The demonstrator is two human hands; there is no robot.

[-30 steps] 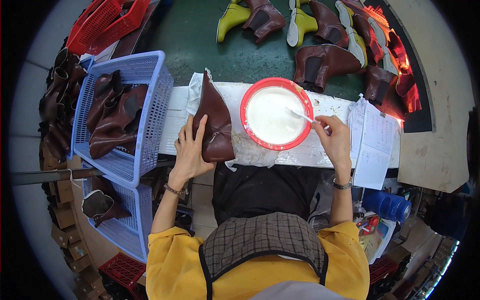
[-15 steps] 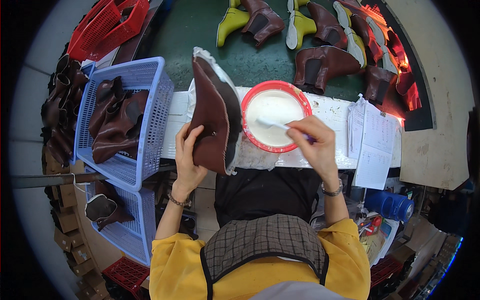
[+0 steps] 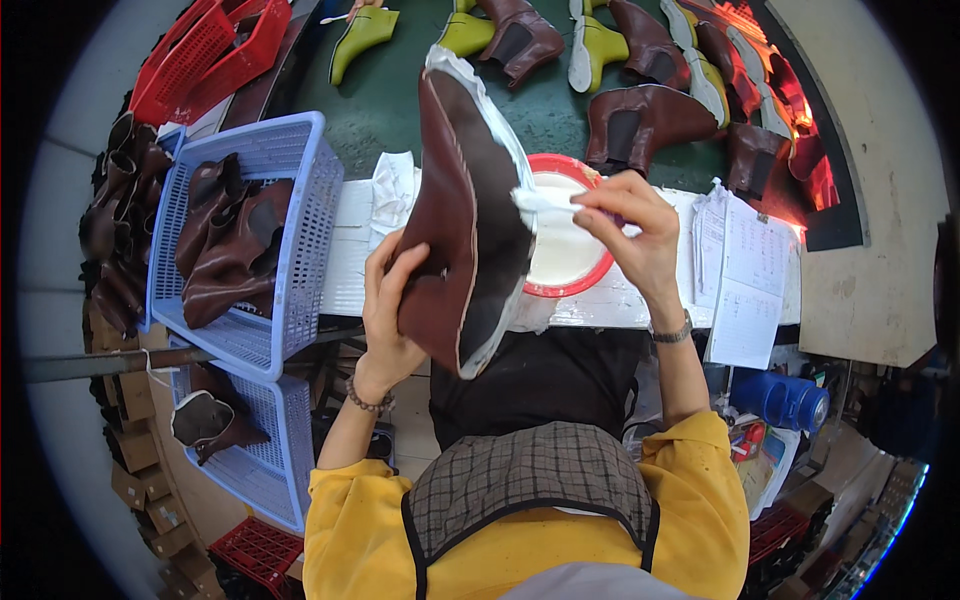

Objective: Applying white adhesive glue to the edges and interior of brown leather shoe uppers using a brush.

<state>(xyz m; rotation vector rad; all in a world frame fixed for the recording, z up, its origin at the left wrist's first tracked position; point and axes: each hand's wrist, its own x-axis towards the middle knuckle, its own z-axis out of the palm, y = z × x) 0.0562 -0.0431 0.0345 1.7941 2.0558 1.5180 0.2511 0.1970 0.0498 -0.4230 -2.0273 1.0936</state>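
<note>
My left hand [image 3: 392, 310] grips a brown leather boot upper [image 3: 440, 210] by its side, tilted up so its dark lining and white lower edge face right. Between the fingers of my right hand [image 3: 640, 228] is a brush [image 3: 548, 202] with white-coated bristles and a purple handle. Its tip meets the upper's white edge, or lies just in front of it; I cannot tell which. Behind and below the brush stands a red-rimmed bowl [image 3: 602, 272] of white liquid, partly hidden by the upper.
Left of the white bench [image 3: 345, 285] are a blue basket [image 3: 318, 200] of brown uppers and a lower blue basket [image 3: 290, 440]. Yellow-green lasts [image 3: 360, 42] and brown boots [image 3: 650, 125] lie on the green table [image 3: 400, 120]. Paper sheets [image 3: 745, 285] hang at right; a glowing heater [image 3: 800, 95] stands behind.
The upper has moved right and now overlaps the bowl. My right hand has lifted the brush from over the liquid to the upper's edge. Another yellow-green last has appeared at the far left.
</note>
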